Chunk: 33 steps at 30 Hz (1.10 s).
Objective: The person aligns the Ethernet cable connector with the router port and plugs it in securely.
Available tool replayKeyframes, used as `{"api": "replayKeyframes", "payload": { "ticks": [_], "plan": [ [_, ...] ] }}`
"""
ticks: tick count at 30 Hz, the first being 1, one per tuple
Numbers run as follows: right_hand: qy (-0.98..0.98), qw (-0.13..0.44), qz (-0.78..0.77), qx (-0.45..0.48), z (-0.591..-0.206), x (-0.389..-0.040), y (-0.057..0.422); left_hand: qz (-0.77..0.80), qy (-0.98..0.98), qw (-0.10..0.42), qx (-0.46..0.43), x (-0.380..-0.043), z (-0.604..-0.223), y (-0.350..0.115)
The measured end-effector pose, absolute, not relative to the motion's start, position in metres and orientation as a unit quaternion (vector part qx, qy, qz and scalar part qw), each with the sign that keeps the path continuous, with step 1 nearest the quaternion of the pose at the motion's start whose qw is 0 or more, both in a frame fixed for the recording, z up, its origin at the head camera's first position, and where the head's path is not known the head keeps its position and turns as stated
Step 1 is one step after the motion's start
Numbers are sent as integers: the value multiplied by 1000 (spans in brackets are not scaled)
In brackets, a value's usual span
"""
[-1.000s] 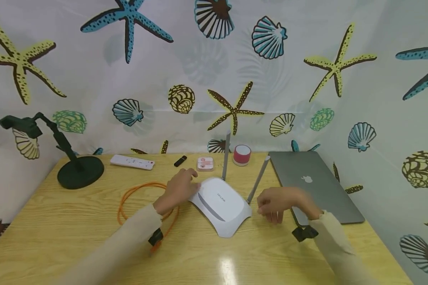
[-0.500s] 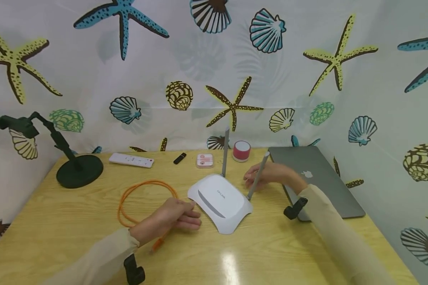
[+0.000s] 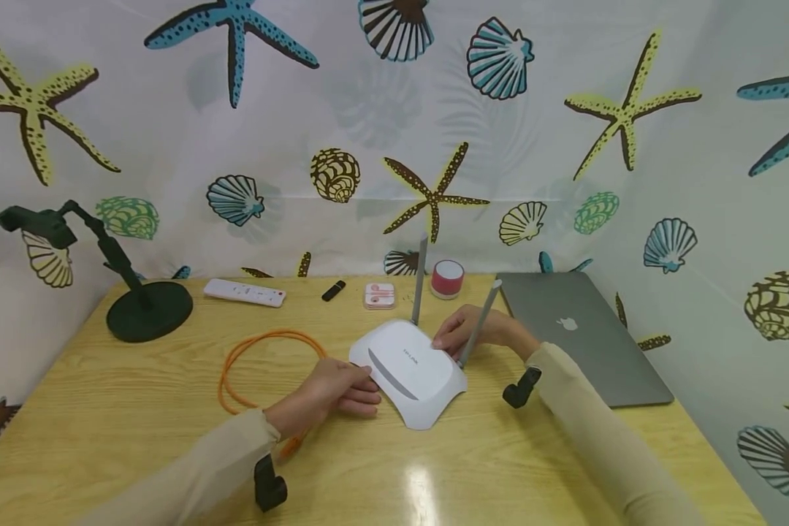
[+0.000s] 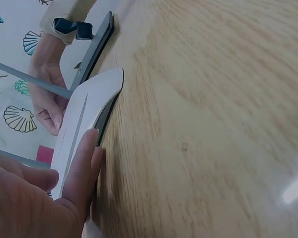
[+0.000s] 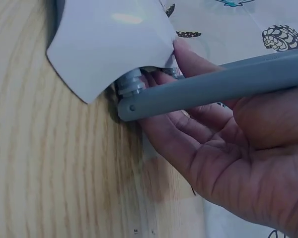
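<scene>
On a wood-grained table (image 3: 500,467), between looped orange cable (image 3: 283,333) and flat grey laptop (image 3: 585,336), a smooth white router (image 3: 408,358) meets the left hand (image 3: 332,389), fingers straight, while the right hand (image 3: 460,327), behind a slim grey antenna (image 3: 486,310), pinches its back edge.

Smooth plastic router (image 3: 427,376) — 2 matt plastic antennas (image 3: 481,321); glossy wood-grained table (image 3: 500,467) — matt metallic laptop (image 3: 572,358).
</scene>
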State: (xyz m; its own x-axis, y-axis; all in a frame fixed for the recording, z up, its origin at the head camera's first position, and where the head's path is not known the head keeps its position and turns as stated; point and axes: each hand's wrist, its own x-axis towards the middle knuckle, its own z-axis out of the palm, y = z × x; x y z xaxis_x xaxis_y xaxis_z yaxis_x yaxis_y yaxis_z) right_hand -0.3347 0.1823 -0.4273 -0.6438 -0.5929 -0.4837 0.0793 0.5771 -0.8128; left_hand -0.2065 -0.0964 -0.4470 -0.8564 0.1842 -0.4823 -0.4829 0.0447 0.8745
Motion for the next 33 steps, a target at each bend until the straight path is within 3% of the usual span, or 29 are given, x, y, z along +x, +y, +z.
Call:
{"api": "replayKeyframes", "payload": {
  "ticks": [12, 22, 33],
  "plan": [
    [793, 399, -423, -181, -429, -335, 178, 660, 722, 180, -102, -215, -455, -91],
    [798, 409, -398, -193, -421, -316, 182, 590, 777, 205, -72, -226, -452, -84],
    [806, 389, -419, -153, -423, -290, 179, 466, 866, 178, -29, -252, -446, -85]
  ]
}}
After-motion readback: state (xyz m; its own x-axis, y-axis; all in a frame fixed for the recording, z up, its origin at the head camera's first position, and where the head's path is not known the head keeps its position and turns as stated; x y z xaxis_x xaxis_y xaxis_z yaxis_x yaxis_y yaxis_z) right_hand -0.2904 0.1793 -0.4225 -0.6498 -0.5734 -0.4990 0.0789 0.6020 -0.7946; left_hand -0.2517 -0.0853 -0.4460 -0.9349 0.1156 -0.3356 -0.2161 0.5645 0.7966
